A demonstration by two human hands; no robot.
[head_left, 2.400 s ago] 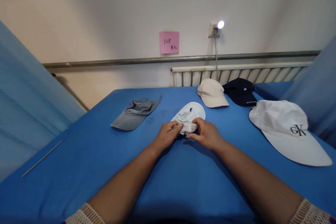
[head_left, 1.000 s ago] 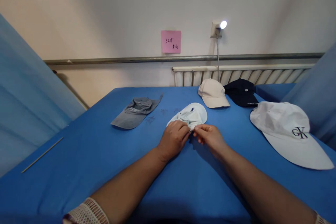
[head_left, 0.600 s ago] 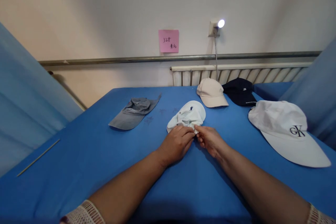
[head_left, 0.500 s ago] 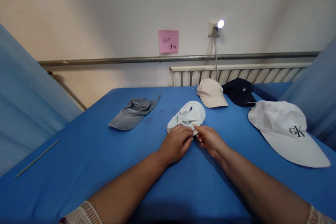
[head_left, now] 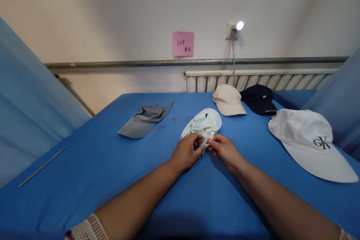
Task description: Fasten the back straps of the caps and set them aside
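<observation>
A small white cap (head_left: 203,123) with a dark embroidered figure lies crumpled on the blue-covered table, its near edge between my hands. My left hand (head_left: 188,151) has its fingers closed on the cap's near left edge. Opposite it, my right hand (head_left: 225,150) pinches the edge between thumb and fingers. The exact part gripped, perhaps the strap, is partly hidden by the fingers. To the left rests a grey cap (head_left: 142,122) with its strap stretched out behind.
Behind on the right sit a beige cap (head_left: 229,101) and a dark navy cap (head_left: 258,99). A larger white cap (head_left: 303,135) with black letters lies at the right. A thin stick (head_left: 42,167) is at the left. A radiator (head_left: 208,82) stands against the wall.
My fingers have shifted slightly on the white cap's near edge; the left fingers are more curled and the edge is raised a little. The whole view has moved slightly.
</observation>
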